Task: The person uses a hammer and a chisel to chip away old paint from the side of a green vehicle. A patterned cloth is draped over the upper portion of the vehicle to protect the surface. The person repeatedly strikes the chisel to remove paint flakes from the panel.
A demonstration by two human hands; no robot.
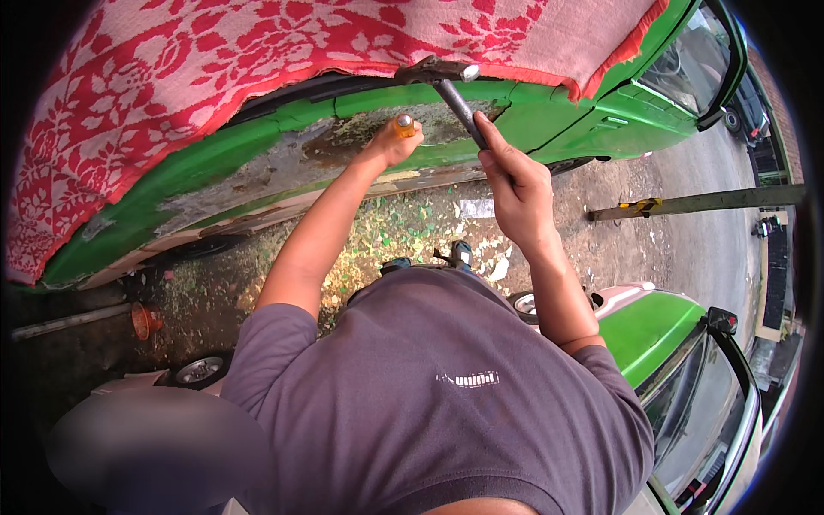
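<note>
My left hand is closed around an amber-handled tool with a metal cap on its end; its working tip is hidden by the hand. That hand is at a scraped, bare patch on the side of a green car body. My right hand grips the dark metal handle of a hammer. The hammer's head is raised above and to the right of the amber handle, apart from it, in front of the edge of a red and pink floral blanket draped over the car.
Paint flakes litter the ground around my feet. Behind me on the right stands another green car. A post with yellow and black tape juts in at the right. An orange cone lies at the left. A person, blurred, is at the lower left.
</note>
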